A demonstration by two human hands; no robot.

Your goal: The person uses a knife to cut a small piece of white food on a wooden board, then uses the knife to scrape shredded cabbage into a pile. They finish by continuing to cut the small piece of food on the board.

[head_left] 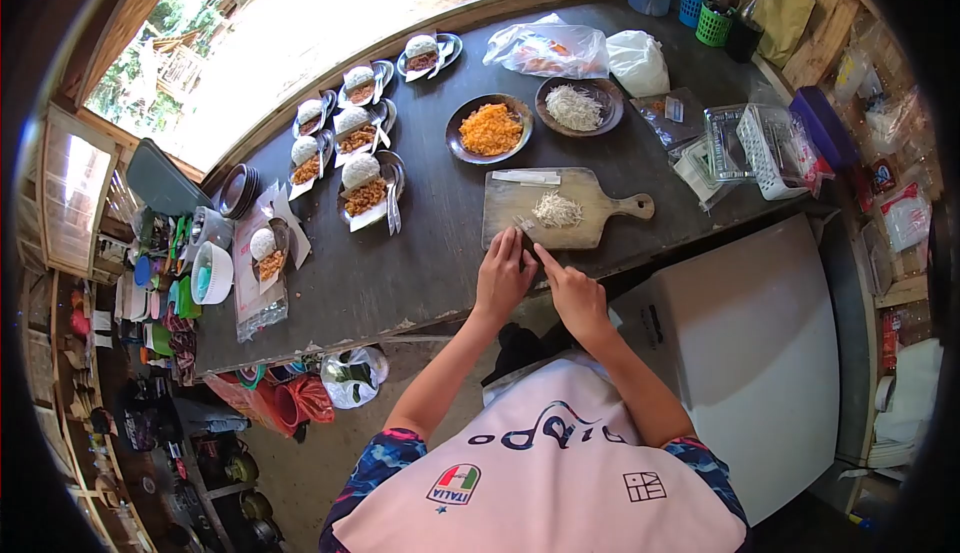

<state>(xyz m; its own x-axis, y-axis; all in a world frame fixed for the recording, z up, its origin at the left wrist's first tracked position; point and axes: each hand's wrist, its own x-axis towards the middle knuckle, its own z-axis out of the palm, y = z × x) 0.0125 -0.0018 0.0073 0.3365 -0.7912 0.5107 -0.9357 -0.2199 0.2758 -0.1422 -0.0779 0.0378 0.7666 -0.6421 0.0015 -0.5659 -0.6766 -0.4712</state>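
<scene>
A wooden cutting board [605,221] with a handle lies near the front edge of the dark table. On it are a pile of thin white shreds [558,210] and a flat white strip [526,178]. My left hand [504,278] is at the board's lower left corner, fingers closed and pressed down beside small pale pieces [524,223]. Close by, my right hand [574,298] grips a knife [529,243], its index finger stretched along it. Most of the knife is hidden by my hands.
Behind the board stand a bowl of orange shreds [490,129] and a bowl of white shreds [575,108]. Several plates of rice [360,171] with spoons line the left. Plastic containers [765,153] sit at right. A white appliance [750,353] stands below the table edge.
</scene>
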